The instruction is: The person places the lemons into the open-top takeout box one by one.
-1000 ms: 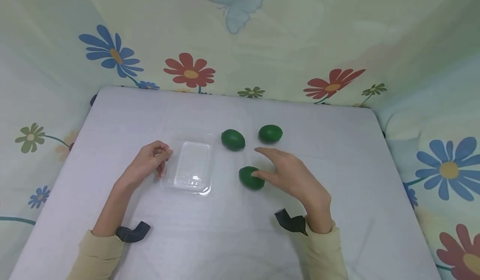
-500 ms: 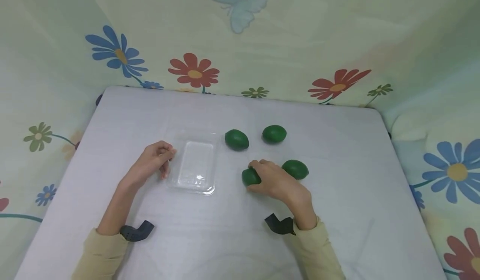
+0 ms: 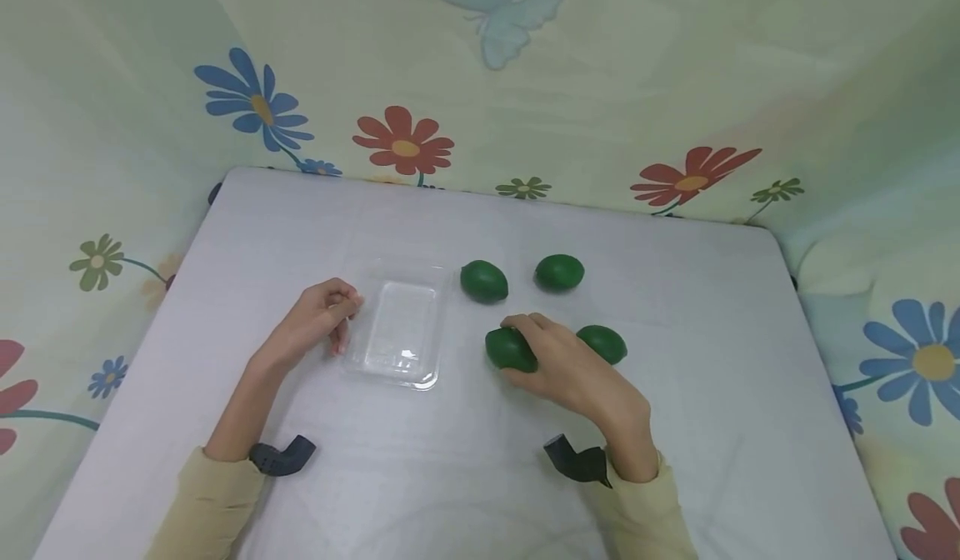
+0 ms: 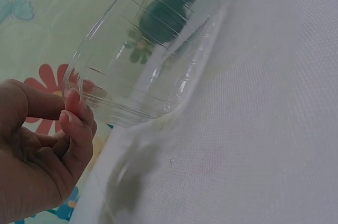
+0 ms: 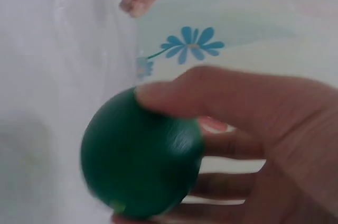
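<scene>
A clear plastic box (image 3: 401, 327) lies open on the table, left of the middle. At its left rim my left hand (image 3: 318, 318) pinches the edge between thumb and fingers, as the left wrist view shows on the box wall (image 4: 153, 49). My right hand (image 3: 573, 368) grips a green lime (image 3: 512, 350), thumb on one side and fingers on the other. In the right wrist view this lime (image 5: 140, 152) fills the grasp. Another lime (image 3: 603, 343) sits just behind the right hand, partly hidden by it.
Two more limes stand farther back: one lime (image 3: 483, 282) right of the box, the other lime (image 3: 559, 272) farther right. A white cloth covers the table (image 3: 420, 477). A flower-printed curtain (image 3: 600, 85) hangs behind and at both sides.
My right hand has come down and closed its fingers round the nearest lime, uncovering the lime behind it. The left hand keeps its place at the box rim. The head view has shifted slightly.
</scene>
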`<state>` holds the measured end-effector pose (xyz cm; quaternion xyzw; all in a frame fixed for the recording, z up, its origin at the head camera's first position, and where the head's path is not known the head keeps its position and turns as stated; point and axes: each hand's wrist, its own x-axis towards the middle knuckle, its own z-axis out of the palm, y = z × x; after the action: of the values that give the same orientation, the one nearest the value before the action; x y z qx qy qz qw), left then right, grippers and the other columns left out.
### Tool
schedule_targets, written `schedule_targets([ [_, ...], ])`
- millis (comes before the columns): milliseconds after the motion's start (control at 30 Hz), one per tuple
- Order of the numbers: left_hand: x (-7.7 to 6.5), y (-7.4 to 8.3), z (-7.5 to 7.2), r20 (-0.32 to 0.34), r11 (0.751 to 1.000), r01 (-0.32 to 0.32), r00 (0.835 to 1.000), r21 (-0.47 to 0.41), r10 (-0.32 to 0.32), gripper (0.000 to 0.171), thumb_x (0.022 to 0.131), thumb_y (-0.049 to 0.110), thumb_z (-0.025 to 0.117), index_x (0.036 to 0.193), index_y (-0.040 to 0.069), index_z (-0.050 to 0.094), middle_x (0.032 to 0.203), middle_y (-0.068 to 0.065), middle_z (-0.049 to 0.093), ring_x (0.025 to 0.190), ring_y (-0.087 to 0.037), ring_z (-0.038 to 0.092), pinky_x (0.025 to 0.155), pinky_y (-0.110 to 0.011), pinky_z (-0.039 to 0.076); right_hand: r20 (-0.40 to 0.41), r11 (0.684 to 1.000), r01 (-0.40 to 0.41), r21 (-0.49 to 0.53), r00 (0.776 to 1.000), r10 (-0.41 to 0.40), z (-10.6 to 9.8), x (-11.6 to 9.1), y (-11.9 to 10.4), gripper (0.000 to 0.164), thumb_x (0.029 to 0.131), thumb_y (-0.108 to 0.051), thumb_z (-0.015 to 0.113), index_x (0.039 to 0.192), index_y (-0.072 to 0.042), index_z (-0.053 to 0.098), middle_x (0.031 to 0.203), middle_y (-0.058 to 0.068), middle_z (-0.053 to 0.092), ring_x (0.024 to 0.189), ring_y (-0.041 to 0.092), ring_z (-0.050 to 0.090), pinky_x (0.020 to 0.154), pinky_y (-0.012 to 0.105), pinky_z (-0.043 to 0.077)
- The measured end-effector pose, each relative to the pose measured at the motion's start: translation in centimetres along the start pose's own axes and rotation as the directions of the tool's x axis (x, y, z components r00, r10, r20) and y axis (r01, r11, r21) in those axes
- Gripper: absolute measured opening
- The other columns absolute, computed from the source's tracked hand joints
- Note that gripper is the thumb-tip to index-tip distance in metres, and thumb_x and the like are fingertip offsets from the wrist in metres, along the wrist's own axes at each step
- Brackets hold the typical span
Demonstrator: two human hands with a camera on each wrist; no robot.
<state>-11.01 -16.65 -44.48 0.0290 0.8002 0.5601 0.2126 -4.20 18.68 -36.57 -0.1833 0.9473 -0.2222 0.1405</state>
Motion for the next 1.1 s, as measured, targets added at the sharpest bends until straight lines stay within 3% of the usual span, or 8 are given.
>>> schedule_targets([
  [100,0.1,-0.1,-0.1,-0.001,1.000,0.000,1.000,0.001,0.000,0.033,0.106,0.020,0.055,0.123,-0.009,0.051,0.090,-0.020,0.060,0.050,-0.015,0.056,0.047,-0.030,0.051,-0.088,0.992,0.125,0.016,0.988,-0.123,0.1,-0.1,-0.7,0.056,0.088,-0.019,0.082,0.137,-0.009,0.058,0.131,0.007,0.065,0.112,0.021,0.067,0.095,0.038,0.058],
  [200,0.2,-0.3,-0.1,0.003,1.000,0.001,1.000,-0.003,-0.001,0.032,0.106,0.019,0.054,0.122,-0.008,0.051,0.091,-0.020,0.060,0.049,-0.015,0.056,0.047,-0.031,0.051,-0.159,0.966,0.258,0.009,0.954,-0.254,0.6,0.3,-1.4,0.057,0.085,-0.017,0.084,0.135,-0.010,0.058,0.128,0.006,0.066,0.106,0.017,0.068,0.090,0.034,0.060],
  [333,0.6,-0.5,0.3,0.014,1.000,-0.007,1.000,-0.014,0.007,0.031,0.106,0.019,0.054,0.123,-0.007,0.051,0.092,-0.019,0.060,0.048,-0.015,0.055,0.046,-0.031,0.050,-0.182,0.944,0.330,-0.013,0.927,-0.327,1.4,1.5,-2.4,0.057,0.085,-0.020,0.085,0.135,-0.011,0.058,0.130,0.006,0.064,0.105,0.016,0.068,0.088,0.032,0.060],
  [667,0.6,-0.7,0.5,0.019,0.999,-0.031,0.999,-0.035,0.032,0.028,0.106,0.017,0.053,0.117,-0.008,0.053,0.086,-0.019,0.059,0.048,-0.016,0.055,0.046,-0.030,0.051,-0.027,0.918,0.395,-0.024,0.918,-0.396,4.1,7.2,-6.2,0.054,0.091,-0.027,0.080,0.136,-0.008,0.058,0.120,0.005,0.065,0.099,0.014,0.065,0.088,0.028,0.059],
  [867,0.4,-0.5,0.3,0.016,0.998,-0.051,0.999,-0.041,0.051,0.027,0.105,0.016,0.053,0.117,-0.009,0.052,0.084,-0.012,0.058,0.049,-0.015,0.055,0.046,-0.031,0.051,0.111,0.947,0.321,-0.028,0.942,-0.316,6.1,10.1,-7.8,0.052,0.096,-0.032,0.073,0.139,-0.008,0.058,0.112,0.004,0.064,0.090,0.013,0.060,0.080,0.025,0.054],
  [1100,0.3,-0.5,0.1,0.007,0.998,-0.048,0.999,-0.042,0.048,0.030,0.105,0.016,0.053,0.118,-0.010,0.052,0.085,-0.012,0.058,0.048,-0.015,0.055,0.046,-0.033,0.052,0.191,0.962,0.273,-0.001,0.944,-0.268,7.0,10.9,-8.2,0.052,0.096,-0.034,0.074,0.137,-0.006,0.059,0.110,0.004,0.066,0.089,0.013,0.058,0.076,0.022,0.050],
])
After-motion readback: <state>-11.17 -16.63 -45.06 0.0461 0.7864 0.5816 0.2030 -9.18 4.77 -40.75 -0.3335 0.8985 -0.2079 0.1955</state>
